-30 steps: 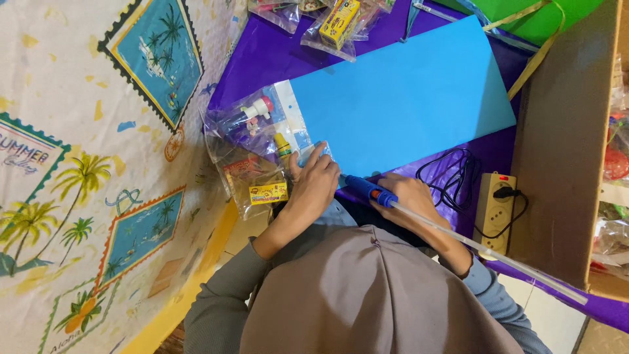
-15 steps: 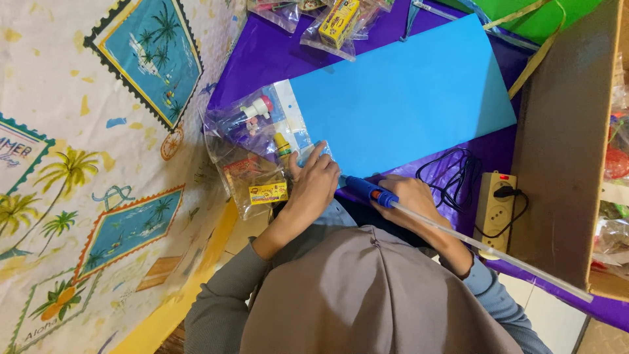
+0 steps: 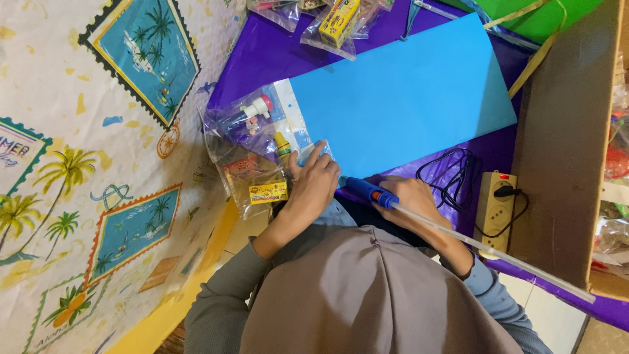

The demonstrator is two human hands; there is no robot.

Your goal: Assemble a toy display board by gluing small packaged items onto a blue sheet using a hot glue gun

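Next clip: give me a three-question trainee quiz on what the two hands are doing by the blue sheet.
1. Multiple choice: the right hand holds A) scissors, B) a blue glue gun with a long clear stick, C) a ruler.
2. True or false: the left hand is lifted and grips a yellow box.
3. Fill in: the blue sheet lies on a ____ table cover.

Key: 1 B. 2 false; it rests, fingers spread, at the blue sheet's near corner, beside the clear plastic packets. 3 purple.
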